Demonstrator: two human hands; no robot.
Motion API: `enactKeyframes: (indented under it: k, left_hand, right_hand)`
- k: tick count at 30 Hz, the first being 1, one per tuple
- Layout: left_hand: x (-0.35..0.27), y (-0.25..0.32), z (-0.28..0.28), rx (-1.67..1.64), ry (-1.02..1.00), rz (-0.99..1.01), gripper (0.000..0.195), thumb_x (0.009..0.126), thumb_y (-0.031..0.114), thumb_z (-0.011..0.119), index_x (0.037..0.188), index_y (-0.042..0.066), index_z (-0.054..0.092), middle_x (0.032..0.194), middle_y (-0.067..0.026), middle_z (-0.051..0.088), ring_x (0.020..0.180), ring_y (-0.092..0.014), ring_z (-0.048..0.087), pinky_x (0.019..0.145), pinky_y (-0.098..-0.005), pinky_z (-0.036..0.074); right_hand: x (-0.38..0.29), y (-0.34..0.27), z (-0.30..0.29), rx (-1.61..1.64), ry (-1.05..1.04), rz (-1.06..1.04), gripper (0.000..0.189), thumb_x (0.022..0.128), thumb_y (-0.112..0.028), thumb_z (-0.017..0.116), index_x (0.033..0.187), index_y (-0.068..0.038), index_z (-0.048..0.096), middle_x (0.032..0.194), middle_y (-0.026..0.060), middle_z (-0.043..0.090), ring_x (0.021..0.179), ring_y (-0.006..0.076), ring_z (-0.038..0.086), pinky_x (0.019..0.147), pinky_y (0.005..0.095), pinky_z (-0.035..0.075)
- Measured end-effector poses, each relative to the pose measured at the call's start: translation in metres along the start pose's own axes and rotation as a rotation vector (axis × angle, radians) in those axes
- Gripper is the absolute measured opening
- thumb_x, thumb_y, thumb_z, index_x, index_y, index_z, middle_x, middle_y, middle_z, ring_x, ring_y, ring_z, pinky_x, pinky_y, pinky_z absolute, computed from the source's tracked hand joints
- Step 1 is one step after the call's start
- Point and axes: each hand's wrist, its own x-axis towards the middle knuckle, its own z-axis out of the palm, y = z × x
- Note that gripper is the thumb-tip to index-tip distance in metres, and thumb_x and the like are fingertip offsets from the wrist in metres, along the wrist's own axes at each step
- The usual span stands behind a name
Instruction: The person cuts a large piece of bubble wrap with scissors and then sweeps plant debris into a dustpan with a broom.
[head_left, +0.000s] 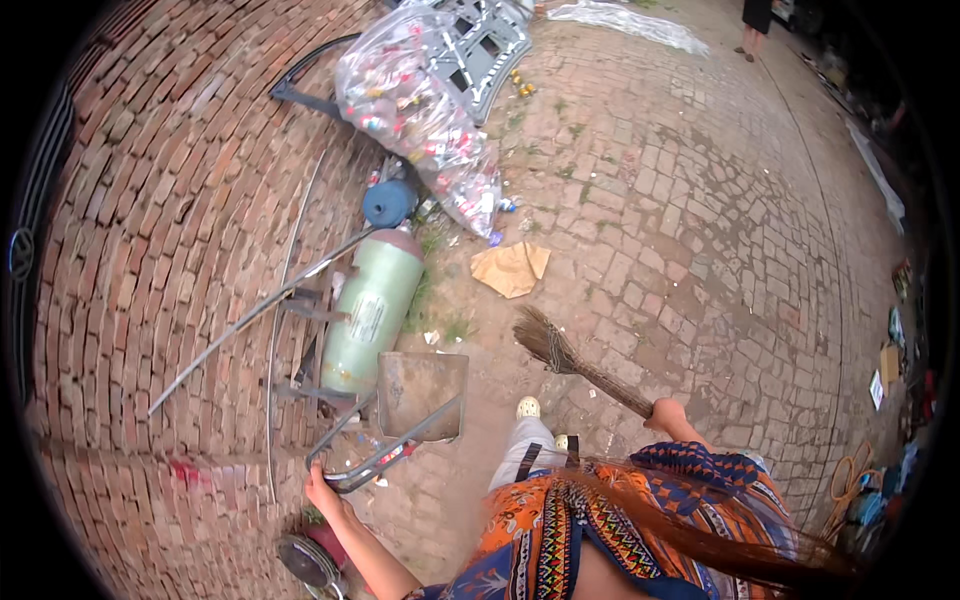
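Note:
My right hand is closed around the handle end of a twig broom. The broom's bristles point up and left, close to a crumpled piece of brown paper or cardboard on the ground. My left hand grips the bent metal tube handle of a dustpan. The flat metal pan lies to the right of a pale green gas cylinder. Small scraps and a red piece of litter show between the handle's bars.
A clear plastic sack of bottles leans by a grey car panel and the brick wall. A blue roll sits above the cylinder. Metal rods rest along the wall. Another person stands far right on the brick paving.

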Motion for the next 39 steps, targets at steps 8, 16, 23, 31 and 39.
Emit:
enactKeyframes:
  k: [8,16,23,31,39]
  left_hand:
    - [0.002,0.011,0.379,0.036,-0.488,-0.124,0.018,0.079,0.021,0.062,0.070,0.008,0.053,0.062,0.0025,0.047,0.051,-0.006,0.041,0.047,-0.0223,0.031]
    - [-0.039,0.001,0.752,0.221,-0.909,-0.112,0.024,0.079,0.018,0.064,0.062,0.007,0.051,0.058,0.0004,0.049,0.052,-0.009,0.043,0.048,-0.0244,0.032]
    - [-0.100,0.015,1.017,0.260,-1.066,-0.172,0.023,0.082,0.020,0.064,0.068,0.005,0.055,0.060,0.0002,0.051,0.053,-0.008,0.045,0.049,-0.0221,0.034]
    - [-0.152,0.014,1.260,0.169,-0.904,-0.471,0.016,0.085,0.021,0.060,0.078,0.008,0.053,0.060,-0.0015,0.049,0.050,-0.012,0.046,0.046,-0.0242,0.039]
    - [-0.202,0.049,1.479,0.130,-0.515,-0.502,0.025,0.081,0.029,0.057,0.063,0.016,0.046,0.051,0.0062,0.043,0.043,-0.008,0.041,0.040,-0.0215,0.032]
  right_hand:
    - [0.056,0.081,-0.116,0.360,0.152,0.373,0.042,0.059,-0.036,0.072,0.089,-0.006,0.069,0.089,0.0164,0.066,0.084,0.0295,0.064,0.076,0.0380,0.051]
    - [0.141,0.169,-0.133,0.977,-0.047,0.582,0.053,0.060,-0.042,0.077,0.086,0.004,0.068,0.085,0.0135,0.066,0.072,0.0216,0.062,0.068,0.0349,0.049]
    - [0.240,0.202,-0.216,1.474,-0.032,0.922,0.044,0.065,-0.034,0.072,0.084,0.004,0.064,0.081,0.0122,0.062,0.068,0.0218,0.061,0.062,0.0343,0.048]
    - [0.460,0.336,-0.319,2.151,0.220,1.055,0.019,0.077,-0.018,0.062,0.082,0.000,0.058,0.065,0.0096,0.055,0.055,0.0210,0.056,0.051,0.0355,0.047]
    - [0.661,0.478,-0.668,2.263,0.256,0.597,0.012,0.082,-0.012,0.058,0.078,-0.001,0.053,0.063,0.0082,0.055,0.052,0.0184,0.055,0.047,0.0319,0.048]
